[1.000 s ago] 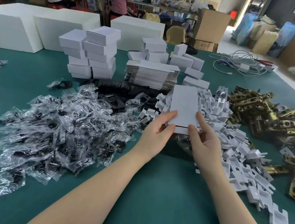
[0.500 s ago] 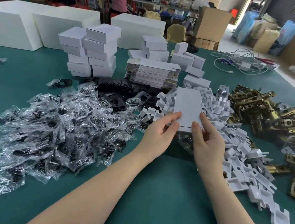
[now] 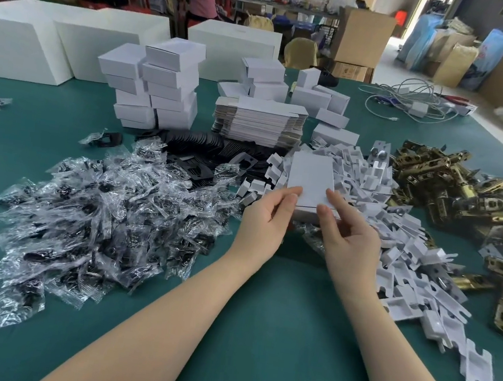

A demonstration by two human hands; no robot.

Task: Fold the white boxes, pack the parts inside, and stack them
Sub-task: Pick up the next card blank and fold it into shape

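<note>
Since a second ago our hands have barely shifted, and the white box (image 3: 310, 181) stays between them above the green table (image 3: 258, 333). Our left hand (image 3: 267, 220) pinches the box's near left corner, thumb on top and fingers curled beneath. Our right hand (image 3: 349, 234) grips the near right edge, its forefinger lying flat on the top face. We hold the box nearly level, its long side running away from us, over the heap of white card inserts (image 3: 410, 257). To our left lies a spread of clear bagged parts (image 3: 97, 219); black plates (image 3: 204, 153) sit beyond it. To our right we see the brass latches (image 3: 464, 197). Behind the box stands a pile of flat box blanks (image 3: 258, 121), and left of that a stack of folded boxes (image 3: 158, 87).
</note>
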